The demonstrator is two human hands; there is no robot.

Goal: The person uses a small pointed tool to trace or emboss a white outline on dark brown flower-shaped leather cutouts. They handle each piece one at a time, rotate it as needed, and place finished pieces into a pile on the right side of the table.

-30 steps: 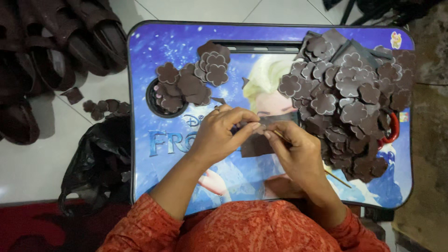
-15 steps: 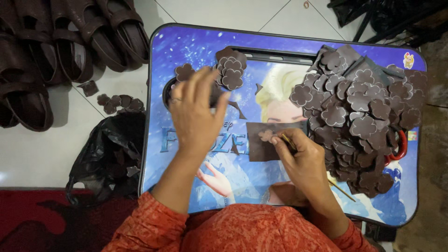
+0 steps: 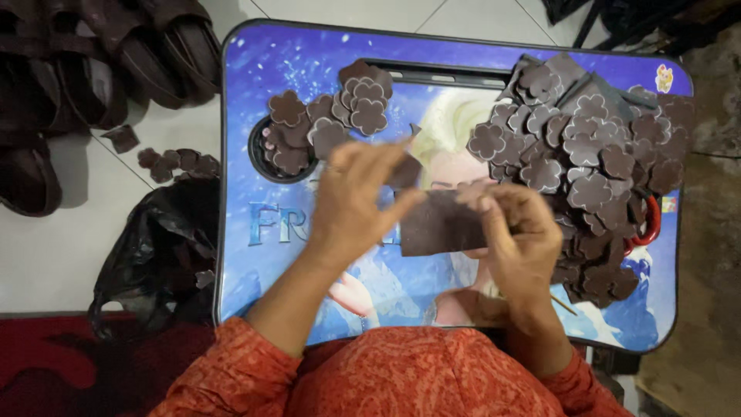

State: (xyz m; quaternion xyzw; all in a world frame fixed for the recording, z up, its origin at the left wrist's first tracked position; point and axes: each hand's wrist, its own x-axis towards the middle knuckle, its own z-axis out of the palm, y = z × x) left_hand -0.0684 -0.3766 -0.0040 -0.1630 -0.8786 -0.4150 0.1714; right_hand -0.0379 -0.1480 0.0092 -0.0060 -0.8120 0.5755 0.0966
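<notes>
Over the orange sleeves, the right hand (image 3: 519, 235) pinches a dark brown rectangular piece (image 3: 440, 224) at the middle of the blue picture-printed counter (image 3: 255, 232). At its nine o'clock the left hand (image 3: 363, 197) pinches a small brown cutout (image 3: 404, 171) just above that piece. Farther off, a big heap of brown flower shapes (image 3: 587, 154) lies at two o'clock, a smaller pile (image 3: 332, 123) at eleven.
</notes>
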